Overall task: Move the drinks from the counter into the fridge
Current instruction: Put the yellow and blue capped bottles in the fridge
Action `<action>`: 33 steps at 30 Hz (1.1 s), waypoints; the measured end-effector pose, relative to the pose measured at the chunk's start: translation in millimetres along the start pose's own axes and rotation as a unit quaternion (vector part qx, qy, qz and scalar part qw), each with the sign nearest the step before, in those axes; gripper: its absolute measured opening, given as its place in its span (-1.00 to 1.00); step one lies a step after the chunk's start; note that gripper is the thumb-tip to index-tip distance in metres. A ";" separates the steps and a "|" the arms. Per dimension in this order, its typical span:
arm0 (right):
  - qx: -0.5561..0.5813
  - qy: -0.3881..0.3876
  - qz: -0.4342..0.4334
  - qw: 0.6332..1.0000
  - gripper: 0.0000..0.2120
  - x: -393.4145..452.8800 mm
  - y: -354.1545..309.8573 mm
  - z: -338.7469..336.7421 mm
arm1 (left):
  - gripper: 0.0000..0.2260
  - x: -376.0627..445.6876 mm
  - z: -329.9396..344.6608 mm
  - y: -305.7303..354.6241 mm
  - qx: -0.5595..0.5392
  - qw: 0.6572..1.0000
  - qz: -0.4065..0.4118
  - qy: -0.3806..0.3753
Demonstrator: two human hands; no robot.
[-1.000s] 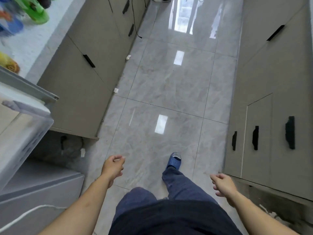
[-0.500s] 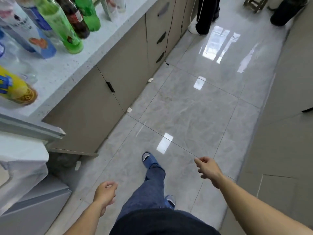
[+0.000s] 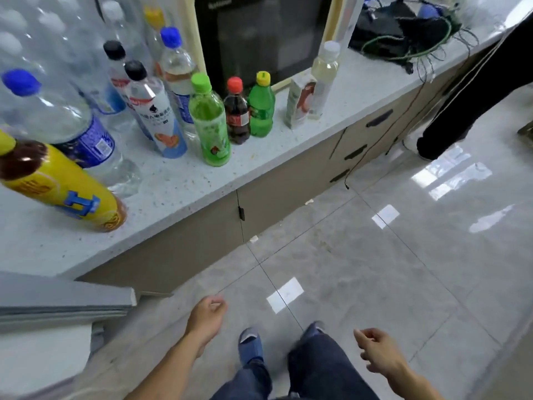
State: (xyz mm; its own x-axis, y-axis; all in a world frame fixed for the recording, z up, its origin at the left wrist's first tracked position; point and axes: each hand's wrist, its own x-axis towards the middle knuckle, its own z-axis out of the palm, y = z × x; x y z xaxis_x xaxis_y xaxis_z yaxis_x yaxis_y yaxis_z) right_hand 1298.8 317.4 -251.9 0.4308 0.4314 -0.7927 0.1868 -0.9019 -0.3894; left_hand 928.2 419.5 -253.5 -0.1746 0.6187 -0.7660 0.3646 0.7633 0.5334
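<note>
Several drinks stand on the speckled counter [image 3: 184,194]: a yellow-labelled bottle [image 3: 57,183] at the near left, a large water bottle [image 3: 72,131], a white-labelled bottle [image 3: 155,116], a tall green bottle [image 3: 210,122], a small cola bottle [image 3: 238,112], a small green bottle [image 3: 261,106], a carton [image 3: 300,101] and a pale bottle [image 3: 324,73]. My left hand [image 3: 206,319] and my right hand [image 3: 375,347] hang low over the floor, loosely curled and holding nothing. The fridge edge [image 3: 66,301] shows at the lower left.
A black microwave [image 3: 259,36] sits at the back of the counter, with a tangle of cables [image 3: 409,39] to its right. Another person's dark trouser leg [image 3: 467,99] stands at the far right. Glossy grey floor tiles [image 3: 375,269] lie ahead; cabinet doors [image 3: 288,192] run under the counter.
The view has swung up and left from the floor toward the counter, bringing the row of bottles and the microwave into sight. Both hands stay low and hold nothing.
</note>
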 end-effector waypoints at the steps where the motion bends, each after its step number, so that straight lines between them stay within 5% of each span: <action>1: -0.007 -0.006 -0.003 1.000 -0.76 13.1 -12.1 -2.6 | -0.96 3.1 4.2 9.1 -0.013 1.000 0.003 0.005; 15: -0.147 -0.181 -0.211 0.949 -0.82 118.5 -276.8 -4.7 | -0.91 -2.0 45.3 108.8 -0.237 0.946 -0.031 0.221; 21: -0.157 -0.246 -0.314 0.903 -0.78 75.6 -357.3 32.1 | -0.92 -10.9 31.3 136.3 -0.318 0.901 -0.005 0.296; 27: -0.143 -0.293 -0.420 0.847 -0.95 6.9 -394.3 80.9 | -0.91 -26.8 -27.0 158.3 -0.372 0.850 0.047 0.369; 33: -0.119 -0.332 -0.540 0.764 -0.80 -78.8 -440.8 147.4 | -0.75 -48.7 -104.2 187.2 -0.407 0.776 0.105 0.470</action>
State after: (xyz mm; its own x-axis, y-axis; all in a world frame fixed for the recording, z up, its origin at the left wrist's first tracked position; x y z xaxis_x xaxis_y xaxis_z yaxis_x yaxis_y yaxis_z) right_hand 1052.4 684.0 -86.9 -0.6168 0.7701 -0.1627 0.3054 0.0437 -0.9512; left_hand 909.6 551.6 -79.0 -0.9189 0.3163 -0.2357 -0.1566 0.2559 0.9539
